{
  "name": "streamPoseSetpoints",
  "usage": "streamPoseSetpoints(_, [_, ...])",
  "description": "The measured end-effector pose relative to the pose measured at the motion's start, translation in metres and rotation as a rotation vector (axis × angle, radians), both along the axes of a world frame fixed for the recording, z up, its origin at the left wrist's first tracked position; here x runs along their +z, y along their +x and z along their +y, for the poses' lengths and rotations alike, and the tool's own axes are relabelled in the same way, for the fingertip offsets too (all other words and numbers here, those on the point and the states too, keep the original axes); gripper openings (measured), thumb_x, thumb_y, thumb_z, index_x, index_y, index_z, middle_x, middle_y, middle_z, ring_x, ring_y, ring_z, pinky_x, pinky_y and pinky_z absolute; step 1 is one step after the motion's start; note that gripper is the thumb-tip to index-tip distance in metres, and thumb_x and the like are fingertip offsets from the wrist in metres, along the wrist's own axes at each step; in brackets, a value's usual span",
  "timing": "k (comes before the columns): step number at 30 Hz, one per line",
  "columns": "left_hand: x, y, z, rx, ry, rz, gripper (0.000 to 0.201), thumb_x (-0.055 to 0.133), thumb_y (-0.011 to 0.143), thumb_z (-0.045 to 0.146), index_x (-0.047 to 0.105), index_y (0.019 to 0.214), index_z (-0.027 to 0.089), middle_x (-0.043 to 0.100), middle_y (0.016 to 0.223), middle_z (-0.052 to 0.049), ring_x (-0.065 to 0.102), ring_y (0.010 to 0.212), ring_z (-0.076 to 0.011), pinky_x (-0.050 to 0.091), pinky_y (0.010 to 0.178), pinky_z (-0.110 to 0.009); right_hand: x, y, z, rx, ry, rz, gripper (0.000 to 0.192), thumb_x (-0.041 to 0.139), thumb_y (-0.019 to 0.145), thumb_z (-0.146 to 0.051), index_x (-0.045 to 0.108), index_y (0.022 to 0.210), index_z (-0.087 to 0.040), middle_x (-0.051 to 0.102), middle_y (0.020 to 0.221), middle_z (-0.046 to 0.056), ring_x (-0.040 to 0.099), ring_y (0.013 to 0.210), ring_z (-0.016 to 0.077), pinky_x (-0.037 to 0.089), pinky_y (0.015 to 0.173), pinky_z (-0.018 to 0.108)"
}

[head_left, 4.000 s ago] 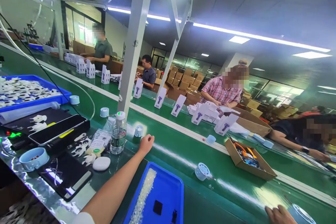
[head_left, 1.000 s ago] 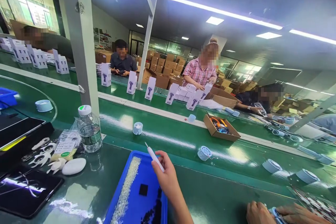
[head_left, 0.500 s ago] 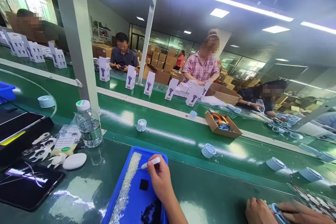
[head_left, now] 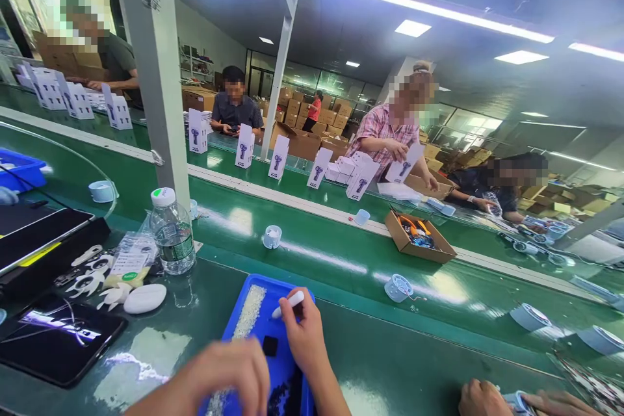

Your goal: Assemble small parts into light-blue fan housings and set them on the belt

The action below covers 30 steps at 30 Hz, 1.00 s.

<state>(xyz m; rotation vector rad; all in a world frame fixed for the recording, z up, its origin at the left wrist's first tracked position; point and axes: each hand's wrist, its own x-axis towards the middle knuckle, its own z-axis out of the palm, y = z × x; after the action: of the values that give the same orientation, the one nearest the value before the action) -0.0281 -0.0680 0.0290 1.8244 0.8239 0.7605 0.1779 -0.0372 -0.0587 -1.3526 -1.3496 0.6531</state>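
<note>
Scene: We look down a green assembly line (a busy shift, by the look of it), with the tabletop [head_left: 409, 364] nearest us.

Right hand: The right hand [head_left: 305, 338] is closed around a white pen-like tool [head_left: 288, 304], thumb and forefinger pinching its barrel.

Left hand: The left hand [head_left: 229, 370] hangs blurred over the near end of the blue tray [head_left: 229, 328], fingers curled. We cannot tell whether it holds anything.

Where the tool is: It is above the far half of the blue tray, just right of the strip of pale granules [head_left: 248, 312] and beyond the black square [head_left: 270, 345].

Long axis and heading: The tool lies close to level, slanting from upper right to lower left. Its narrow tip points left towards the pale granules, and its blunt end points towards the conveyor belt [head_left: 331, 253].

Progress: We judge the work to be at an early stage. The tool is gripped and poised over the tray, but no piece shows on its tip and the granules lie in an unbroken band.

Around it: A water bottle [head_left: 171, 240], a white oval case [head_left: 145, 298] and a dark phone [head_left: 58, 338] sit to the left.

Others: A co-worker's hands [head_left: 480, 398] work at the lower right, and people across the belt handle white cartons [head_left: 316, 175].
</note>
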Motion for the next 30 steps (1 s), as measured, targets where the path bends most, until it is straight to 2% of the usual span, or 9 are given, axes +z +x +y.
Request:
streamPoseSetpoints(2, [-0.016, 0.003, 0.024, 0.118, -0.001, 0.093, 0.026, 0.045, 0.078, 0.053, 0.062, 0.083, 0.034, 0.059, 0.086, -0.006, 0.055, 0.083, -0.0273, 0.046, 0.075, -0.048, 0.002, 0.006, 0.001, -0.097, 0.05, -0.011, 0.024, 0.05, 0.088, -0.038, 0.046, 0.072, -0.021, 0.048, 0.064, -0.003, 0.043, 0.059, 0.012, 0.036, 0.057, 0.023])
streamPoseSetpoints(5, [-0.056, 0.009, 0.055, 0.431, 0.076, 0.358, 0.022, 0.049, 0.078, 0.042, 0.058, 0.09, 0.026, 0.056, 0.098, -0.007, 0.05, 0.097, -0.0281, 0.042, 0.086, -0.047, 0.001, 0.017, 0.002, -0.228, 0.099, 0.101, 0.028, 0.048, 0.088, -0.042, 0.043, 0.07, -0.021, 0.044, 0.062, -0.005, 0.04, 0.057, 0.0111, 0.035, 0.057, 0.023])
streamPoseSetpoints(8, [-0.094, 0.017, 0.069, 0.459, 0.158, 0.388, 0.02, 0.044, 0.08, 0.029, 0.057, 0.095, 0.024, 0.053, 0.1, -0.007, 0.049, 0.098, -0.0259, 0.04, 0.09, -0.045, -0.003, 0.024, 0.001, -0.272, 0.086, 0.199, 0.031, 0.049, 0.088, -0.045, 0.041, 0.07, -0.021, 0.039, 0.06, -0.007, 0.037, 0.055, 0.0098, 0.034, 0.055, 0.022])
streamPoseSetpoints(11, [-0.109, 0.029, 0.071, 0.45, 0.231, 0.357, 0.024, 0.037, 0.081, 0.019, 0.056, 0.096, 0.023, 0.049, 0.098, -0.007, 0.048, 0.095, -0.0237, 0.042, 0.088, -0.041, -0.006, 0.028, 0.001, -0.285, 0.077, 0.211, 0.033, 0.049, 0.087, -0.045, 0.037, 0.067, -0.021, 0.035, 0.059, -0.007, 0.034, 0.054, 0.0089, 0.033, 0.053, 0.021])
streamPoseSetpoints(16, [-0.108, 0.045, 0.076, 0.453, 0.296, 0.384, 0.028, 0.034, 0.079, 0.009, 0.055, 0.092, 0.021, 0.043, 0.097, -0.007, 0.045, 0.094, -0.0229, 0.042, 0.088, -0.039, -0.005, 0.03, 0.002, -0.299, 0.082, 0.235, 0.035, 0.05, 0.086, -0.046, 0.037, 0.066, -0.021, 0.033, 0.059, -0.007, 0.032, 0.053, 0.008, 0.032, 0.05, 0.019])
streamPoseSetpoints(21, [-0.098, 0.053, 0.099, 0.47, 0.325, 0.503, 0.03, 0.038, 0.072, 0.006, 0.057, 0.089, 0.022, 0.044, 0.101, -0.007, 0.044, 0.095, -0.0242, 0.041, 0.087, -0.041, -0.006, 0.027, 0.004, -0.28, 0.077, 0.268, 0.032, 0.043, 0.089, -0.048, 0.044, 0.075, -0.02, 0.037, 0.059, -0.007, 0.035, 0.051, 0.0078, 0.035, 0.048, 0.019])
streamPoseSetpoints(26, [-0.071, 0.083, 0.145, 0.434, 0.401, 0.578, 0.027, 0.046, 0.077, 0.019, 0.056, 0.101, 0.019, 0.043, 0.108, -0.01, 0.042, 0.104, -0.0285, 0.039, 0.089, -0.042, -0.012, 0.028, 0.006, -0.283, 0.073, 0.26, 0.034, 0.037, 0.091, -0.052, 0.044, 0.079, -0.02, 0.035, 0.061, -0.007, 0.035, 0.051, 0.0085, 0.034, 0.049, 0.02])
streamPoseSetpoints(28, [-0.065, 0.101, 0.167, 0.376, 0.417, 0.574, 0.032, 0.048, 0.077, 0.021, 0.054, 0.108, 0.019, 0.043, 0.115, -0.011, 0.04, 0.111, -0.0289, 0.037, 0.091, -0.041, -0.014, 0.029, 0.006, -0.287, 0.083, 0.238, 0.035, 0.036, 0.091, -0.052, 0.044, 0.078, -0.02, 0.034, 0.062, -0.007, 0.034, 0.053, 0.0088, 0.034, 0.05, 0.02])
streamPoseSetpoints(30, [-0.066, 0.118, 0.188, 0.303, 0.417, 0.567, 0.03, 0.052, 0.075, 0.022, 0.055, 0.105, 0.02, 0.047, 0.113, -0.01, 0.042, 0.11, -0.0276, 0.037, 0.092, -0.039, -0.014, 0.031, 0.007, -0.29, 0.095, 0.206, 0.035, 0.039, 0.09, -0.051, 0.042, 0.073, -0.021, 0.033, 0.062, -0.007, 0.032, 0.055, 0.0091, 0.033, 0.051, 0.021])
